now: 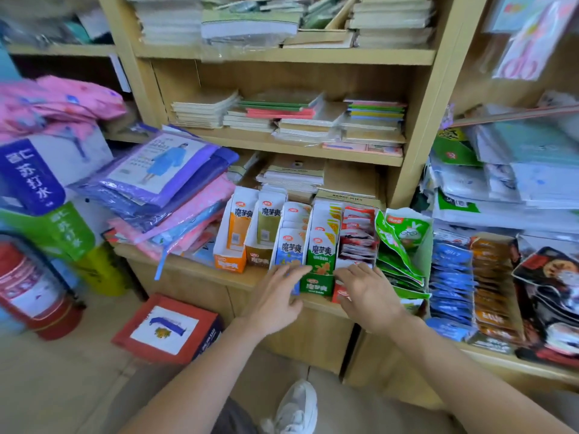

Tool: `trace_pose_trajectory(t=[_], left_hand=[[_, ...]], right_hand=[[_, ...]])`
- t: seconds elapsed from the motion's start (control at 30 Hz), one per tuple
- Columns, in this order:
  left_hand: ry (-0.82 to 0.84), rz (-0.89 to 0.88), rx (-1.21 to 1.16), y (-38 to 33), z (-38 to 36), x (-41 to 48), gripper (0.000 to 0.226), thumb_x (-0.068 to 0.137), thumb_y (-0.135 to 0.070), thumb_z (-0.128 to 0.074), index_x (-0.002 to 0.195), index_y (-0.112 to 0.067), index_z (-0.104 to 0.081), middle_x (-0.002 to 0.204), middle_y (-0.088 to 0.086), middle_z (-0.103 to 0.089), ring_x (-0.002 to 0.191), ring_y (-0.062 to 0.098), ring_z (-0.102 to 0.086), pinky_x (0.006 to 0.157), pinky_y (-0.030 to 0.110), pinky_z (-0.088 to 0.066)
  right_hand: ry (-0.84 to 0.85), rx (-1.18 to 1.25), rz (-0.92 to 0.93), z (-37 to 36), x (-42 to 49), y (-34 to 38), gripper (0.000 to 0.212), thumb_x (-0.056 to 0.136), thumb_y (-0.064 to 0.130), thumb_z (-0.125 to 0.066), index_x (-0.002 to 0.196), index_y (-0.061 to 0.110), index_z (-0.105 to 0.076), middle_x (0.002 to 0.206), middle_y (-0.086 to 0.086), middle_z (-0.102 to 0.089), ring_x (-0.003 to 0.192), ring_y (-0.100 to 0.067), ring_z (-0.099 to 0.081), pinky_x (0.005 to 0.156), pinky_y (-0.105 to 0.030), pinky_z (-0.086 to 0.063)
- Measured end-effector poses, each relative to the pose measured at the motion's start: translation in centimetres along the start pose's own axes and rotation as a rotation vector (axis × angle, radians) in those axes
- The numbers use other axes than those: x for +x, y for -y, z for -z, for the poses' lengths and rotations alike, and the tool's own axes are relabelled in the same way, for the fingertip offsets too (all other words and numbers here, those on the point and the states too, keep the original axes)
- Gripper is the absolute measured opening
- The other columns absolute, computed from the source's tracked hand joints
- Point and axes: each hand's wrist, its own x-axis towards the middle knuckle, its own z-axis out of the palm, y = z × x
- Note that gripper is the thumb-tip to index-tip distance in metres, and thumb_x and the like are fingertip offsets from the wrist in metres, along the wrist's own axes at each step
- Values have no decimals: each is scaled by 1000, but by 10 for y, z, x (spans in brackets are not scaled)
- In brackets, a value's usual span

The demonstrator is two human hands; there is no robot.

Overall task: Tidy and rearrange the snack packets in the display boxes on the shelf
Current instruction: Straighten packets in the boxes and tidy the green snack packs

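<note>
The green box (pixel 315 286) sits at the ledge (pixel 203 274) edge. Left hand (pixel 275 297), at its 9 o'clock, lies flat-fingered across the blue box (pixel 286 255). Right hand (pixel 366 292), at 3 o'clock, seemingly rests loose, gripping nothing. A hard shove could topple packets (pixel 326 214) or slide boxes off.

Two bare forearms end in the left hand (pixel 275 296) and right hand (pixel 366 296), the wrists uncovered. At bottom centre of the frame show a white sneaker (pixel 297 408) and dark grey trouser fabric (pixel 238 418).
</note>
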Motion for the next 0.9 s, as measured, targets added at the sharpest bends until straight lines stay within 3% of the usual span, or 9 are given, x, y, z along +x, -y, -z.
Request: trace_pose_trajectory(t=[0.07, 0.13, 0.3, 0.4, 0.53, 0.6, 0.77, 0.83, 0.9], left_hand=[[-149, 9, -18, 18, 13, 6, 54, 89, -14, -62, 141, -25, -53, 140, -4, -54, 130, 19, -47, 107, 35, -43], [-223, 69, 58, 39, 26, 15, 54, 87, -12, -62, 140, -20, -54, 140, -1, -56, 131, 22, -48, 109, 36, -40], [112, 276, 206, 84, 41, 30, 80, 90, -26, -59, 159, -27, -19, 164, -3, -24, 152, 25, -15, 120, 49, -24], [120, 224, 218, 91, 38, 24, 76, 89, -26, -62, 156, -28, -27, 160, -4, -30, 148, 23, -24, 119, 45, -27], [-74, 153, 156, 97, 32, 13, 58, 81, -35, -76, 135, -24, -57, 135, -2, -55, 128, 22, -51, 103, 37, -42], [-155, 125, 129, 101, 28, 7, 45, 78, -34, -81, 119, -24, -66, 122, -2, -61, 118, 25, -58, 96, 38, -46], [-458, 192, 47, 102, 19, -8, 44, 71, 1, -76, 110, -19, -67, 115, 7, -58, 109, 30, -57, 90, 36, -46], [-547, 325, -138, 97, 18, -17, 49, 73, 6, -71, 116, -16, -64, 116, 9, -57, 111, 29, -54, 91, 27, -39], [-524, 482, -327, 93, 17, -24, 55, 79, 2, -74, 129, -14, -58, 127, 11, -56, 121, 27, -50, 94, 20, -32]], right_hand=[[-25, -1, 2, 3, -1, 10, 55, 63, 27, -84, 114, 16, -68, 94, -5, -69, 88, -32, -65, 74, -42, -54], [-71, -11, 7, 4, -2, 22, 60, 62, 28, -84, 119, 17, -66, 99, -5, -65, 87, -33, -61, 73, -43, -54], [12, -44, -57, -15, -11, 42, 84, 71, 51, -77, 143, 27, -44, 144, -3, -47, 110, -33, -51, 87, -47, -49], [73, -61, -44, -26, -15, 37, 83, 74, 46, -77, 146, 31, -39, 156, 1, -33, 116, -31, -45, 91, -49, -46], [21, 9, -51, -24, -8, 24, 82, 65, -7, -69, 134, 33, -49, 141, 8, -45, 107, -30, -47, 79, -43, -39], [8, 31, -59, -22, -3, 20, 88, 56, -19, -62, 129, 29, -51, 129, 9, -54, 99, -27, -46, 74, -38, -32], [-123, 115, -43, -25, -3, 14, 80, 61, -18, -68, 130, 21, -59, 120, 7, -63, 101, -22, -47, 75, -31, -27], [-246, 122, -26, -25, -14, 22, 63, 68, -13, -71, 123, 17, -65, 121, 2, -65, 104, -24, -51, 78, -35, -32], [-321, 97, 1, -30, -33, 40, 54, 69, -4, -74, 119, 16, -66, 124, -3, -64, 108, -29, -51, 82, -43, -36]])
